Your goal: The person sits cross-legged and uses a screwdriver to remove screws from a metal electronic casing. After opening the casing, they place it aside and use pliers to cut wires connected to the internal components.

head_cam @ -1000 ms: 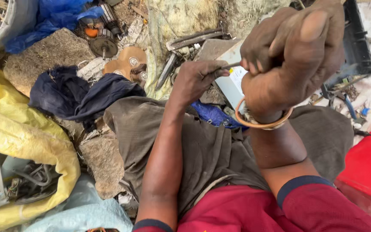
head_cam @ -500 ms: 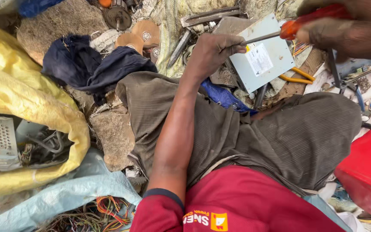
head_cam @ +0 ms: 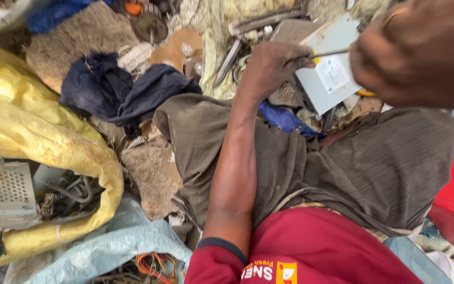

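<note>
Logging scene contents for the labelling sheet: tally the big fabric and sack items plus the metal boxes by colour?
Yellow sack: 1
Dark blue cloth: 1
Pale blue sack: 1
Grey metal box by the left hand: 1
Perforated grey metal box: 1
Total: 5

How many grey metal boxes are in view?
2. One metal box lies under the left hand and the tool tip, top centre right. A perforated box sits at the left edge beside the yellow sack. Clutter may hide others.
</note>
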